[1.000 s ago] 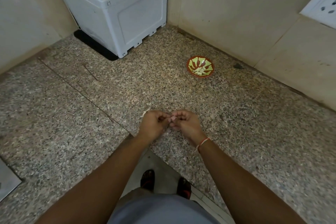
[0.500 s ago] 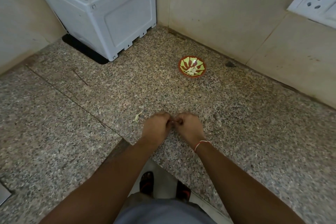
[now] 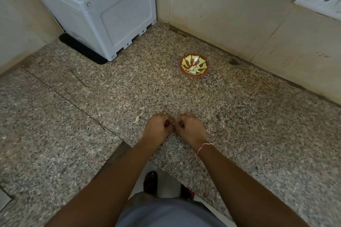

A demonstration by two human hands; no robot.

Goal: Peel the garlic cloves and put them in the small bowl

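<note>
Garlic clove [image 3: 174,124] between both hands' fingers [image 3: 167,122]

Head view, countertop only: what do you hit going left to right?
garlic peel scrap → left hand → right hand → dark spot by the wall. The small bowl overlaps the right hand's span, so it is left out.

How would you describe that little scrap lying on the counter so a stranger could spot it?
Start at the big white box in the corner of the speckled granite counter and come toward the person. Just left of the left hand lies a pale, yellowish garlic peel, alone on the stone; the other pale pieces sit in the small bowl.
</note>
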